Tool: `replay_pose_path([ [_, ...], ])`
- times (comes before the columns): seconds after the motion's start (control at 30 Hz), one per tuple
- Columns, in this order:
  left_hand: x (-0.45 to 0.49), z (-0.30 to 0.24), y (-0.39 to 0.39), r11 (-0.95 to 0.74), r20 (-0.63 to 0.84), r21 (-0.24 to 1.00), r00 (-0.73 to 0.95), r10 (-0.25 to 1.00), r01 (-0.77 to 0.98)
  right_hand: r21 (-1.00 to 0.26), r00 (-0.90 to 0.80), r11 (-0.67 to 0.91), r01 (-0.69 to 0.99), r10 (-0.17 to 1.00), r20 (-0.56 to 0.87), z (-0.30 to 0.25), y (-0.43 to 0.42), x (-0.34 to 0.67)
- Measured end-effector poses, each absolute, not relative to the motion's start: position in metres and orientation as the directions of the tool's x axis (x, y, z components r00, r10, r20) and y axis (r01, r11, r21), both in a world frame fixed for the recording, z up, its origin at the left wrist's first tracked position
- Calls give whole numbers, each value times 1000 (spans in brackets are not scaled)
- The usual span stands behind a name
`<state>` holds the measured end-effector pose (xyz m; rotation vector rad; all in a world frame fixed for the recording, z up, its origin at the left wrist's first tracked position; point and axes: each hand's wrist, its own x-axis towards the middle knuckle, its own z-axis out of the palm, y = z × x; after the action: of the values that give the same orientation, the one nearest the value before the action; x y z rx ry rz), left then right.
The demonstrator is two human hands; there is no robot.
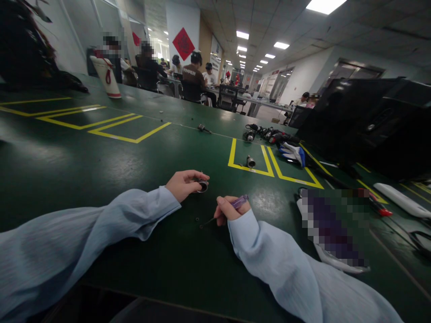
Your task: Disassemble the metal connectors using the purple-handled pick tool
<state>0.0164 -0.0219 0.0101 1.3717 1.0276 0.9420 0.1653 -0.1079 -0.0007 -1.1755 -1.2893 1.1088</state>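
Note:
My left hand (183, 185) is closed around a small metal ring-shaped fitting (203, 185), its round opening turned toward me. In my right hand (229, 210) is a screwdriver with a translucent purple handle (239, 202). Its thin shaft slants down and left toward the green table top (161, 251). The tip is close to a tiny dark part (201, 227) on the table, and I cannot tell whether they touch. Another tiny part (197, 219) lies just beside it.
A metal cylinder (251, 162) sits within yellow tape lines ahead. Further off are a connector (203, 128), a dark cable pile (266, 133) and a blue-white glove (292, 153). Right: a blurred white-edged item (332, 233) and red-handled tool (382, 207). A paper cup (107, 76) stands far left.

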Motion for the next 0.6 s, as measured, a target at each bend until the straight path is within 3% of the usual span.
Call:
replay_pose_path([
  [0.1, 16, 11, -23, 46, -55, 998, 314, 948, 33, -994, -2, 90, -60, 996, 90, 0, -107, 165],
  [0.2, 15, 9, -23, 54, -57, 998, 314, 948, 20, -974, 45, 200, -104, 980, 196, -2, -104, 167],
  [0.33, 14, 8, -23, 48, -52, 999, 322, 945, 20, -888, 106, 445, 113, 884, 456, -5, -99, 171],
  [0.43, 14, 10, -24, 60, -58, 998, 330, 942, 3, -749, 40, 576, 327, 783, 620, -4, -100, 172],
  [0.6, 16, 12, -27, 60, -60, 998, 323, 944, 11, -576, -95, 667, 473, 688, 719, 1, -102, 172],
])
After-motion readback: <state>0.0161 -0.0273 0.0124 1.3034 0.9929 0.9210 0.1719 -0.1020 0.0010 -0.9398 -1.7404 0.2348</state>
